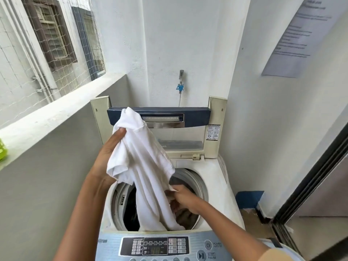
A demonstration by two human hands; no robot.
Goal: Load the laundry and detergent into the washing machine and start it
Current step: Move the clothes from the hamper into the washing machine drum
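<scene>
A white, soft cotton garment [143, 166] hangs over the round mouth of the white top-loading washing machine [212, 176]. Its lower end lies inside the grey-rimmed drum [200, 182], where the edge of the silver-blue control panel [154, 245] cuts it off. Its folds hide most of the dark laundry [131, 213] lying in the drum, which is hard to make out. The garment's long axis runs steeply, from its top end by the raised, folded lid [214, 129] down and slightly rightward into the drum. The left hand [111, 146] grasps the bunched upper part, its fingers hidden behind the cloth. The right hand [181, 197] is curled round a lower fold just above the drum. A bright green object [2, 151] on the ledge is cut off at the left edge.
</scene>
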